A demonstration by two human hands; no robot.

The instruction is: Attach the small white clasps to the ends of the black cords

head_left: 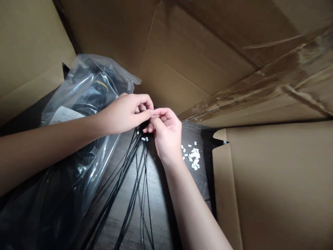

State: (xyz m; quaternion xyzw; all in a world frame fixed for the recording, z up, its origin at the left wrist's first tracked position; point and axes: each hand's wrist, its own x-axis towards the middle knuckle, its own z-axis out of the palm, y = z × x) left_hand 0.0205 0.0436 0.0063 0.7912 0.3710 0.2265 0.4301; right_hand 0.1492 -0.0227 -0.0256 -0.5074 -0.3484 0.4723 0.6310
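Note:
My left hand (130,111) and my right hand (166,132) meet fingertip to fingertip above the dark tabletop (158,194). Both are closed in a pinch, and what sits between the fingertips is too small and covered to make out. Just below them lies a bundle of thin black cables (125,170), fanning out toward the bottom edge. A few white connectors (143,139) show at the cables' upper ends, partly hidden by my fingers. Right of my right wrist, many small white connector housings (194,154) are scattered in a loose pile.
A clear plastic bag (101,69) holding dark coiled cables and a white label (65,114) lies on the left, under my left forearm. Cardboard walls (187,52) rise behind and at the left. A cardboard box flap (275,184) stands at the right.

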